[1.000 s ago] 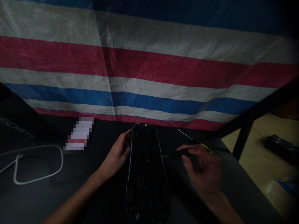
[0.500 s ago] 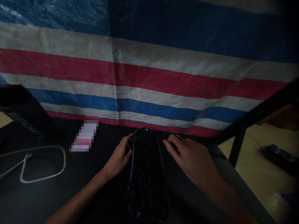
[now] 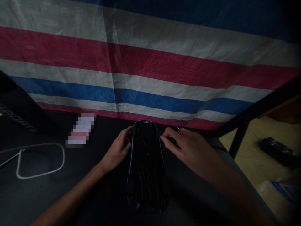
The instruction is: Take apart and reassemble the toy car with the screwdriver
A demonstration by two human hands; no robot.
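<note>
A dark toy car [image 3: 147, 160] with blue edging lies on the black table, its underside facing up and its wheels showing at the sides. My left hand [image 3: 118, 147] grips the car's far left edge, fingers bent by the front wheel. Beside the front right wheel is my right hand [image 3: 183, 144], thumb and index finger pinched together close to the car's edge. A thin light tip [image 3: 178, 129] sticks out above the right knuckles; what it belongs to is hidden in the hand. Dim light blurs the car's details.
On the left, a white cable [image 3: 41, 177] loops over the black table [image 3: 94, 197], near a blurred-out white card or phone [image 3: 81, 130] and a dark box [image 3: 21, 106] with lettering. A striped tarp [image 3: 150, 62] hangs behind. A black object [image 3: 277, 150] lies on the floor right.
The view has tilted down and shifted a little, so everything sits higher in the picture. Both hands keep about the same places at the toy car; the right fingertips are slightly closer to it.
</note>
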